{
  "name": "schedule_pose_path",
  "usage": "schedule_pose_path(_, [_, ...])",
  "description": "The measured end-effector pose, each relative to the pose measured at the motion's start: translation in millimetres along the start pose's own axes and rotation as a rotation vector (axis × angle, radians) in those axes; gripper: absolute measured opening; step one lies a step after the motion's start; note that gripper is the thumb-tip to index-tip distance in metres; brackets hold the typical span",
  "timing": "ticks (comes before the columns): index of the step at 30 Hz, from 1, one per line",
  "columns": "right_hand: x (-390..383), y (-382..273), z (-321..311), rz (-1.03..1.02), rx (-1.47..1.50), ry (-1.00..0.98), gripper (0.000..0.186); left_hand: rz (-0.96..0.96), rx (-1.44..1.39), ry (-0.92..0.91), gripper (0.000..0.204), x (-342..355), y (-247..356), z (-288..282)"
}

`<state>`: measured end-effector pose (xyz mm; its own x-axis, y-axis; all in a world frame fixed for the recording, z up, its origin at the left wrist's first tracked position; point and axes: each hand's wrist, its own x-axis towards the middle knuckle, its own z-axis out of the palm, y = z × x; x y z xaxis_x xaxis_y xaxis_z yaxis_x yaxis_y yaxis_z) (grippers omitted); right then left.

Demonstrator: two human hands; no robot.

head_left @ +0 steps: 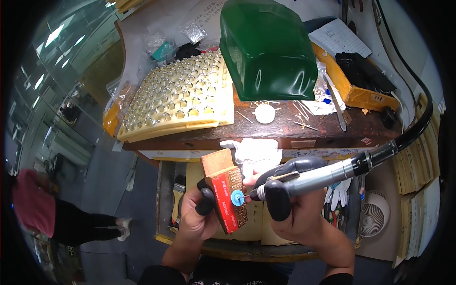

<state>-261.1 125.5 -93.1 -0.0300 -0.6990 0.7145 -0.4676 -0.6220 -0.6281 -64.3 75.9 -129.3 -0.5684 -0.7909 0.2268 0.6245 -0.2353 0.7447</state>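
Observation:
My left hand [197, 213], a black cot on its thumb, is closed round a wooden block [217, 163] with red tape along its face and a bumpy brown side strip. A silver rotary handpiece [325, 176] lies in my closed right hand [304, 213], whose fingers wear black cots. From its tip a small blue polishing wheel [237, 197] meets the block beside the bumpy strip; I cannot tell how firmly they touch. Just beyond the block rests a bright white glove or cloth [259, 153], partly hidden by my right hand.
A cream tray [175, 90] full of shiny rings stands at the back left. Beside it is a green lamp-like hood [268, 52]; a round white piece [264, 113] and loose burs lie below. A black cable [425, 114] runs right. Under my hands is an open drawer [164, 204]. Another person [38, 204] stands left.

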Motion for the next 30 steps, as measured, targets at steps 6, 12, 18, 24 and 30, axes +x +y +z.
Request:
schedule_pose_path(6, [0, -2, 0, 0.058, 0.051, 0.009, 0.028, 0.004, 0.002, -0.004, 0.055, 0, 0, -1])
schedule_pose_path(12, [-7, 0, 9, 0.187, 0.167, 0.127, 0.018, 0.012, 0.037, -0.009, 0.057, 0, 0, -1])
schedule_pose_path(18, [-6, -1, 9, 0.158, 0.151, 0.142, 0.018, 0.03, 0.057, -0.006, 0.059, -1, -1, -2])
schedule_pose_path(24, [-6, -1, 9, 0.184, 0.153, 0.12, 0.018, 0.03, 0.058, 0.002, 0.059, -2, -2, -2])
schedule_pose_path(30, [-8, 3, 9, 0.126, 0.132, 0.118, 0.018, 0.029, 0.074, 0.019, 0.059, -2, -2, -5])
